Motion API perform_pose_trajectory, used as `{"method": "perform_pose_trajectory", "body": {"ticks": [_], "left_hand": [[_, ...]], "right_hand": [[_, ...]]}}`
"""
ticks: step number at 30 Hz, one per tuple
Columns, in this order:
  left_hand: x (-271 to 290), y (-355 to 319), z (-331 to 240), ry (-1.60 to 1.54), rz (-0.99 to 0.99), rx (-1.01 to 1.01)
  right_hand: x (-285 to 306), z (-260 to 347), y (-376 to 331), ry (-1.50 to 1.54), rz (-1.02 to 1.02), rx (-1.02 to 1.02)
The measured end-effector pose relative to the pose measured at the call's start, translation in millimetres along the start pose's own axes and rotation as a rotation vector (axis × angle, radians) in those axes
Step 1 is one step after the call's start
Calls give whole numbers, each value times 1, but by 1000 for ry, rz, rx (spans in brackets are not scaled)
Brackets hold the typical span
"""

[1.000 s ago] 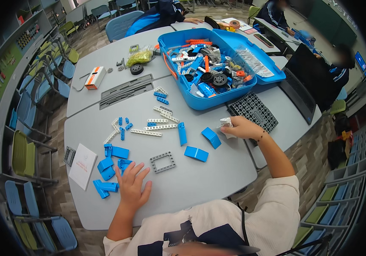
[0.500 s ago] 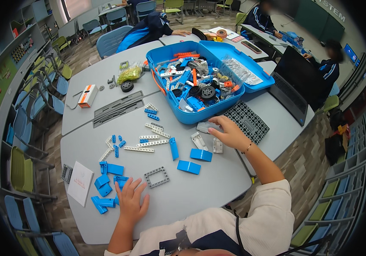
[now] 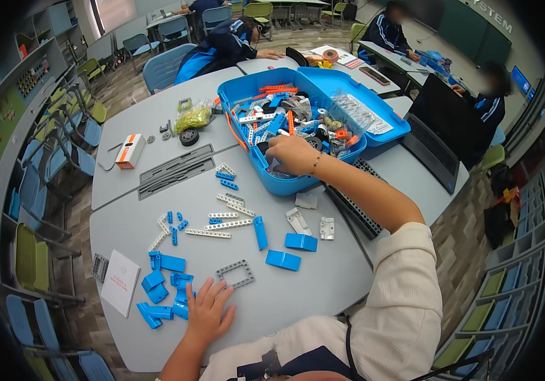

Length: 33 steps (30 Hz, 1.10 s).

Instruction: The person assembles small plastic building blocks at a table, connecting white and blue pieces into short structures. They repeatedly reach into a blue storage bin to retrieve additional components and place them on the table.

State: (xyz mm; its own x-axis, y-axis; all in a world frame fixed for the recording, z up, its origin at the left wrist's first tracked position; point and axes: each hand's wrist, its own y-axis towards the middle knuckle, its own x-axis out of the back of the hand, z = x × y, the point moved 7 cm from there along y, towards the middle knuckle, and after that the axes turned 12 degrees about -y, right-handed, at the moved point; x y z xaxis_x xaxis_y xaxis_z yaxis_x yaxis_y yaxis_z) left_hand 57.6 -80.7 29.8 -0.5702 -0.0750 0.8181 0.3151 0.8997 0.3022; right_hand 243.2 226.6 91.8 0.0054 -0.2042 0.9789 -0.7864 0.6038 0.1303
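My left hand (image 3: 207, 314) lies on the table with its fingers spread, holding nothing. Its fingertips are beside a grey rectangular frame piece (image 3: 245, 281) and some blue curved panels (image 3: 154, 287). Reaching over the near edge of the blue storage bin (image 3: 290, 185), my right hand (image 3: 292, 155) has curled fingers pointing down into the mixed building parts (image 3: 277, 120). The fingertips are partly hidden, and what they hold cannot be made out. Just below the bin lie a flat light-grey piece (image 3: 306, 200), two pale brackets (image 3: 297, 221) and two blue panels (image 3: 283, 260).
White and blue perforated beams (image 3: 208, 233) are laid out mid-table. Grey rods fill a tray (image 3: 177, 170) at the left. A white-orange box (image 3: 131, 151), a booklet (image 3: 120, 282), a black perforated plate (image 3: 355, 209) and a laptop (image 3: 431, 133) stand around. Another person (image 3: 221, 47) leans on the far side.
My right hand has left the light-grey piece on the table and moved up and left into the bin. The black plate appears tilted and shifted nearer. My left hand has shifted slightly right.
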Motion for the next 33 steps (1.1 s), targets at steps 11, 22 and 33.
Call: {"method": "perform_pose_trajectory", "body": {"ticks": [11, 22, 33], "left_hand": [[1, -3, 0, -21, 2, -2], [1, -3, 0, -43, 6, 16], [4, -3, 2, -88, -1, 31]], "right_hand": [[22, -114, -16, 1078, -453, -467], [-13, -180, 10, 449, 157, -681], [-45, -168, 15, -198, 381, -482]]}}
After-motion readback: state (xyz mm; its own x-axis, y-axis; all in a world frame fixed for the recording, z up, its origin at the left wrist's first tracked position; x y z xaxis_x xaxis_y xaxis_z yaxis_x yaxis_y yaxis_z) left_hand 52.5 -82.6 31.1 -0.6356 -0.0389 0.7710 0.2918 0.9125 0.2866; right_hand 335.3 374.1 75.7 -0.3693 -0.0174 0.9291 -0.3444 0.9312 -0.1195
